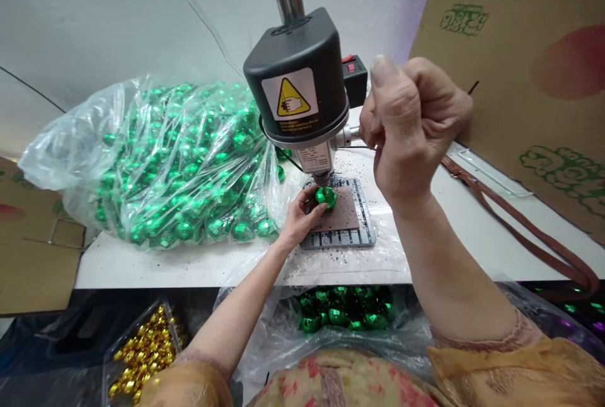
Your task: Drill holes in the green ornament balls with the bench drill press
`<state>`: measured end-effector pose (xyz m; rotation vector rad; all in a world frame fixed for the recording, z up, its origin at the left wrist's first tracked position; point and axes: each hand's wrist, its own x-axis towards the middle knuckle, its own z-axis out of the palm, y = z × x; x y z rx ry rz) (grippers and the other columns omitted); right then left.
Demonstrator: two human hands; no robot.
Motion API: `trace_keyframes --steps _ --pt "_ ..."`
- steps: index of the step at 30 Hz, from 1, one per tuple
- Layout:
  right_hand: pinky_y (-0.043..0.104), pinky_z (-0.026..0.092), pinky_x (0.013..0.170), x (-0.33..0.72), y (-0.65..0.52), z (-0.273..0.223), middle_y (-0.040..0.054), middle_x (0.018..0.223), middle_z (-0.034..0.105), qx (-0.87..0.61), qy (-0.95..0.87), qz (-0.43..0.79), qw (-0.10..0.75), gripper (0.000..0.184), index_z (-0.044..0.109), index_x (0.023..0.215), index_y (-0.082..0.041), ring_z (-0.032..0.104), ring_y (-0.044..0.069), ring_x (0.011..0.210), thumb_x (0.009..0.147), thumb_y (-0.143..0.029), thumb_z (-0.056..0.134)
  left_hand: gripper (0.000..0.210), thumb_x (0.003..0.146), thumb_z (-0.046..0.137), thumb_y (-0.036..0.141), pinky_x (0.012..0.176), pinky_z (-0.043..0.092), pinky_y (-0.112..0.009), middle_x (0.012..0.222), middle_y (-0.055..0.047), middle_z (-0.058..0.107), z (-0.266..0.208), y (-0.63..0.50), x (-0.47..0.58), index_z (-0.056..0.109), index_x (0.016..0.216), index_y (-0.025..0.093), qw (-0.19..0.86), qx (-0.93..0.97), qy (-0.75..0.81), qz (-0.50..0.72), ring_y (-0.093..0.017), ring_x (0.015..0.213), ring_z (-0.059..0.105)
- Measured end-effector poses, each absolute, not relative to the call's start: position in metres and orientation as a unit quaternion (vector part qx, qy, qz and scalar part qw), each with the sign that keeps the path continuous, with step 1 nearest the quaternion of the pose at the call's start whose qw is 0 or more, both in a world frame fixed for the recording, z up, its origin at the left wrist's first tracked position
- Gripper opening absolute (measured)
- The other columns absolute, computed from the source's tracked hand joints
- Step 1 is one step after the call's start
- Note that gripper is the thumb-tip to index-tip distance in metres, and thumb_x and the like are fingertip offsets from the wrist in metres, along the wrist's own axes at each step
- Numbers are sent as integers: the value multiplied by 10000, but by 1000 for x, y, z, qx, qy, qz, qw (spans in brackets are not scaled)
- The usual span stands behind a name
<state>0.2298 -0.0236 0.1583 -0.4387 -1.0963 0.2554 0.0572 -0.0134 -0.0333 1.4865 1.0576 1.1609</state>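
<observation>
My left hand (302, 212) pinches a shiny green faceted ball (326, 198) between thumb and fingers. The ball sits right below the chuck of a black-topped bench drill press (295, 79), over a brown pad (344, 208) on the slotted metal base (363, 230). Whether the drill bit touches the ball is hidden. My right hand (411, 123) is raised at the machine's right side, its fingers closed around the feed lever, which is mostly covered by the hand. A metal hub (348, 136) joins the lever to the drill press.
A clear plastic bag (174, 167) full of green balls lies left on the white table (165, 268). More green balls (338, 315) rest in plastic below the table edge. Gold balls (146, 350) fill a clear bin lower left. Cardboard boxes (515, 98) and a brown strap (515, 224) are right.
</observation>
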Motion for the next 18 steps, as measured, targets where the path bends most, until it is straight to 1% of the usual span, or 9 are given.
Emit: trace_keyframes --steps 3,6,9,12,15,18 --pt "261 297 437 229 -23 158 -72 497 311 -216 -511 123 823 581 316 559 -202 277 24 422 860 -582 636 615 779 848 473 1061 530 -438 1284 -111 698 -33 -17 57 623 1289 213 446 638 434 453 -263 1157 681" --pt "255 302 441 229 -23 157 -74 501 293 -203 -510 125 826 579 314 562 -199 280 22 422 872 -558 646 618 764 869 445 1086 508 -440 1268 -110 691 -31 -23 60 607 1272 210 420 666 436 436 -274 1198 661" --pt "249 301 444 230 -23 157 -76 498 309 -195 -517 131 823 567 311 569 -194 298 21 423 900 -501 655 595 777 861 439 1060 518 -429 1224 -108 694 -26 -27 63 587 1252 205 409 675 434 434 -269 1172 666" --pt "253 294 451 231 -25 157 -73 495 318 -194 -518 137 821 555 311 570 -194 312 25 426 917 -444 666 568 798 843 450 1013 537 -418 1168 -104 705 -23 -29 65 573 1232 201 419 672 425 439 -260 1114 681" --pt "275 301 456 231 -27 154 -61 508 287 -208 -516 134 820 565 301 564 -207 332 50 434 922 -448 664 569 791 846 471 1007 537 -420 1161 -101 701 -22 -29 66 573 1212 203 427 667 420 442 -265 1115 680" --pt "322 279 437 230 -29 146 -44 500 252 -222 -507 117 824 580 281 555 -228 304 91 428 919 -476 658 582 786 849 481 1017 534 -426 1164 -99 700 -23 -28 66 574 1218 204 428 667 420 441 -270 1130 676"
